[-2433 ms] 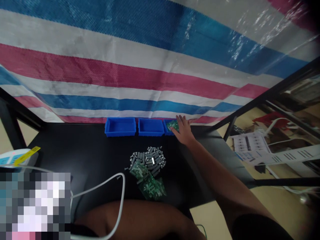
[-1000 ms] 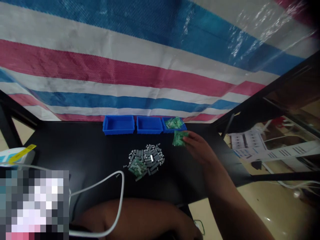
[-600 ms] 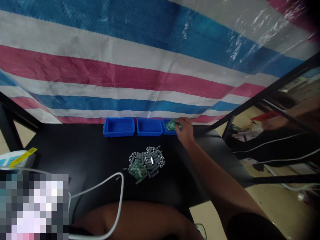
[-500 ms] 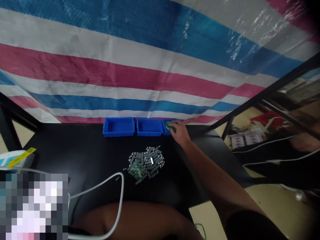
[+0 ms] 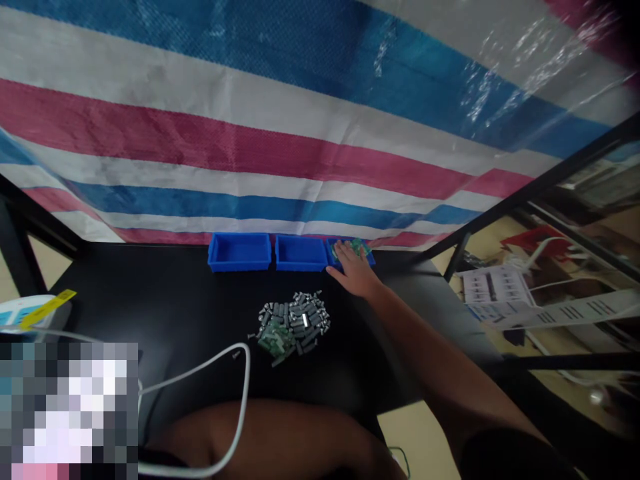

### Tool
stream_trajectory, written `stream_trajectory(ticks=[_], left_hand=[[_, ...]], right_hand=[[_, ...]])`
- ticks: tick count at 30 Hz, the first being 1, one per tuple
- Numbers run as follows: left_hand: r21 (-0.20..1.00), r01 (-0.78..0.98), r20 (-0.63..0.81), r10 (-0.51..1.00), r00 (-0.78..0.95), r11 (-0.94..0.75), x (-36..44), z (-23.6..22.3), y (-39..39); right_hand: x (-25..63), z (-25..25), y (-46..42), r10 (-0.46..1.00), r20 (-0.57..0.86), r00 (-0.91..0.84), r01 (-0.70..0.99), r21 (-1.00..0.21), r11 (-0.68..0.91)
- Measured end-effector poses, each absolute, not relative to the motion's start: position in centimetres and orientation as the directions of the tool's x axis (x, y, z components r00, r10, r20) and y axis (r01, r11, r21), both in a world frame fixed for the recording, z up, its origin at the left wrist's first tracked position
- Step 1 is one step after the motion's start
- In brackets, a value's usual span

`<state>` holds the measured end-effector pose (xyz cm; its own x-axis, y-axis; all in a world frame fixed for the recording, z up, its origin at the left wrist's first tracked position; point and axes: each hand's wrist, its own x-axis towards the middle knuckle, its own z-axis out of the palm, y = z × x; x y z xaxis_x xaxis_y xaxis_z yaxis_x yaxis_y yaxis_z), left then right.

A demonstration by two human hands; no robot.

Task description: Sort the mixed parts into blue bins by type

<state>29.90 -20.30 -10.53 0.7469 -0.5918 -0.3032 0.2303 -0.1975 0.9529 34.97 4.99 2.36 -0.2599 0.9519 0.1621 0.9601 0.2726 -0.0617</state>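
My right hand [image 5: 354, 272] reaches over the rightmost blue bin [image 5: 371, 261], palm down with its fingers spread. Small green pieces [image 5: 361, 248] lie in that bin around my fingertips; their exact kind is too small to tell. Two more blue bins stand to its left, the middle bin [image 5: 300, 268] and the left bin [image 5: 240, 267]. In front of them, a pile of screws and grey metal pieces [image 5: 300, 317] lies on the black table [image 5: 170, 307], with more green pieces [image 5: 275, 340] on its near side. My left hand is out of view.
A white cable [image 5: 245, 387] loops over the table's near left. At the left edge sits a white object with a yellow strip [image 5: 50, 310]. Striped sheeting [image 5: 280, 153] hangs behind the bins. A black frame [image 5: 500, 207] and a cluttered shelf are at right.
My right hand has moved slightly, from closed around green pieces at the right bin to spread fingers. The green pieces now lie in the bin. The view has shifted a little.
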Motion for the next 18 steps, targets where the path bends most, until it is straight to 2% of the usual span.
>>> stream_trajectory(ticks=[2, 5, 8, 11, 15, 18], left_hand=[[0.952, 0.218, -0.305, -0.599, 0.740, -0.214, 29.8, -10.3, -20.2], [0.960, 0.181, -0.274, -0.578, 0.769, -0.214, 29.5, -10.1, -20.0], [0.968, 0.143, -0.238, -0.593, 0.769, -0.204, 29.5, -10.4, -19.9], [0.978, 0.120, -0.203, -0.625, 0.754, -0.173, 30.0, -11.2, -20.1], [0.969, 0.130, -0.239, -0.644, 0.727, -0.212, 30.5, -11.6, -20.2], [0.959, 0.143, -0.269, -0.621, 0.736, -0.246, 30.1, -11.1, -19.9]], right_hand=[[34.9, 2.0, 5.0, 0.963, 0.083, -0.257, 0.965, -0.036, 0.260], [34.7, 2.6, 4.7, 0.967, 0.078, -0.241, 0.969, -0.038, 0.245], [33.2, 4.4, 3.4, 0.943, 0.223, -0.245, 0.959, -0.087, 0.270], [30.1, 6.4, 0.6, 0.887, 0.341, -0.310, 0.908, -0.172, 0.383], [25.3, 7.6, -3.5, 0.857, 0.140, -0.496, 0.794, -0.325, 0.513], [23.0, 6.7, -5.4, 0.809, 0.057, -0.585, 0.740, -0.371, 0.561]])
